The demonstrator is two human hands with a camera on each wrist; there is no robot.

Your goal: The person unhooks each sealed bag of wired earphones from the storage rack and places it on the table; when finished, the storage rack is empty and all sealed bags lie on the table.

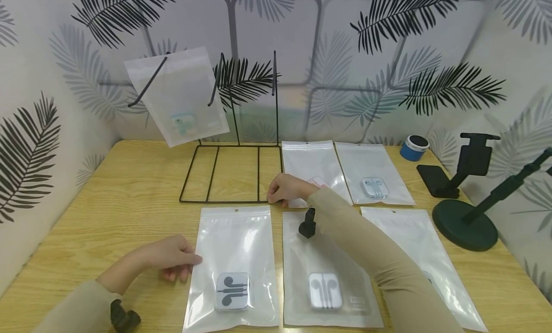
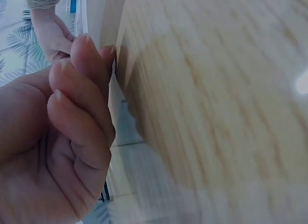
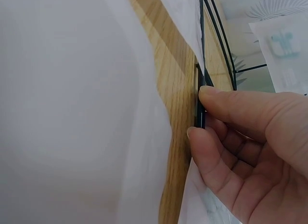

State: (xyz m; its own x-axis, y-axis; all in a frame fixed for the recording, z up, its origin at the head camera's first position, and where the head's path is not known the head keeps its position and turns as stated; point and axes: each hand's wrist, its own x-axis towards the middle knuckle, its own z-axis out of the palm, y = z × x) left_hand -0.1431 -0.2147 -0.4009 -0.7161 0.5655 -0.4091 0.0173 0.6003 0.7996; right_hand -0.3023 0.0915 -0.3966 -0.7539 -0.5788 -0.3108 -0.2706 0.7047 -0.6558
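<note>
At the front right corner of a black wire display rack [image 1: 218,202], my right hand [image 1: 288,188] pinches the wire between thumb and forefinger; the right wrist view shows the thumb [image 3: 226,101] on the dark bar. My left hand [image 1: 174,256] has its fingers curled, with thumb and forefinger at the left edge of a white zip pouch [image 1: 235,237]. Through that pouch's front shows a case of dark earphones [image 1: 232,291]. Another pouch hangs tilted from the rack's left hook [image 1: 148,81], a pale blue item visible near its bottom.
Right of the rack lie a pouch [image 1: 306,155] partly under my right arm and one with pale blue earphones [image 1: 375,188]. Nearer are a pouch with white earphones [image 1: 325,291] and another pouch [image 1: 405,227]. A blue cylinder [image 1: 412,152], phone stand [image 1: 472,160] and round green base [image 1: 465,225] stand at right.
</note>
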